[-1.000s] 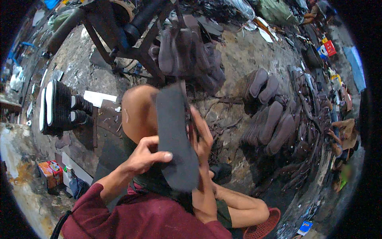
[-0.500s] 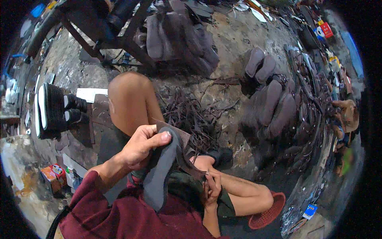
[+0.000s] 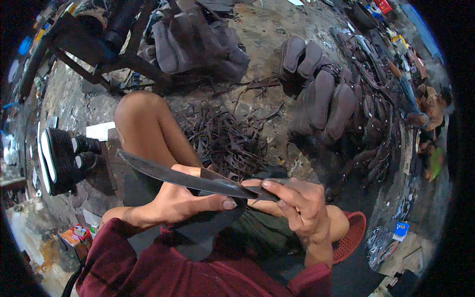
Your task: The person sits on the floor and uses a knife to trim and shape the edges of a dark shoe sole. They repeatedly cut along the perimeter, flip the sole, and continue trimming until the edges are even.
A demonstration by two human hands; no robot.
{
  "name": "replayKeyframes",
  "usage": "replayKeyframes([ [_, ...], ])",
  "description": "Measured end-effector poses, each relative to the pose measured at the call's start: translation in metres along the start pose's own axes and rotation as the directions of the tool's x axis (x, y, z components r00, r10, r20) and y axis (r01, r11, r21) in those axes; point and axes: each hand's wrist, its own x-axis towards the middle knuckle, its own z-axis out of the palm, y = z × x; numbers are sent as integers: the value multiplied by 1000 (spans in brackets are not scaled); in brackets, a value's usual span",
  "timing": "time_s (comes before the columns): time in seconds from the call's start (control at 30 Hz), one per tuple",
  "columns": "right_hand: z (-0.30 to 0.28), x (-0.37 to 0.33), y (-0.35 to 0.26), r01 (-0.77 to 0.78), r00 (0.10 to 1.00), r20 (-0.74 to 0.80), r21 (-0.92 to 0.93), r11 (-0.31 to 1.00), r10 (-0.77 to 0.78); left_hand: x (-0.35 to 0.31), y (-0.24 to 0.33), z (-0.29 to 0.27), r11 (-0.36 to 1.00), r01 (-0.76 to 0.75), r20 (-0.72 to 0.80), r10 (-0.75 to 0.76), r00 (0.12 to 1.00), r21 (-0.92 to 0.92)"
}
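Observation:
A dark grey shoe sole (image 3: 178, 178) is turned nearly edge-on above my lap. My left hand (image 3: 180, 198) grips it, thumb along the near side and fingers behind. My right hand (image 3: 304, 203) closes on a dark piece at the sole's right end, with thumb and index finger pinched together. That piece may be a strip of the sole's edge or a separate tool; the fingers hide most of it. A thin brown sheet (image 3: 212, 174) shows behind the sole, beside my left fingers.
Thin dark offcuts (image 3: 217, 138) lie heaped beyond my hands. Stacked soles (image 3: 321, 99) stand at right, with more soles (image 3: 183, 44) beside a dark metal stand (image 3: 94, 49). Black sandals (image 3: 62, 158) sit at left. A red mesh basket (image 3: 350, 235) is near my right knee.
The sole has swung from upright to nearly level and edge-on. My right hand has risen from low by my lap to the sole's right end. The view has shifted slightly.

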Motion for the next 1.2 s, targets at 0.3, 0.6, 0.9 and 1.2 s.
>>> replayKeyframes([
  [0.3,-25,45,-2,-96,932,362,159,983,33,21,-26,-3,973,216,324,-180,929,-77],
  [0.6,77,-14,8,-219,835,-364,468,856,413,49,-43,22,541,-278,-129,298,946,-794],
  [0.9,145,-54,22,-230,772,-591,83,970,234,65,11,27,523,-422,-530,-67,845,-740],
  [1.2,111,-81,1,-275,886,-356,116,955,298,35,-19,14,811,-196,-543,-171,822,-552],
])
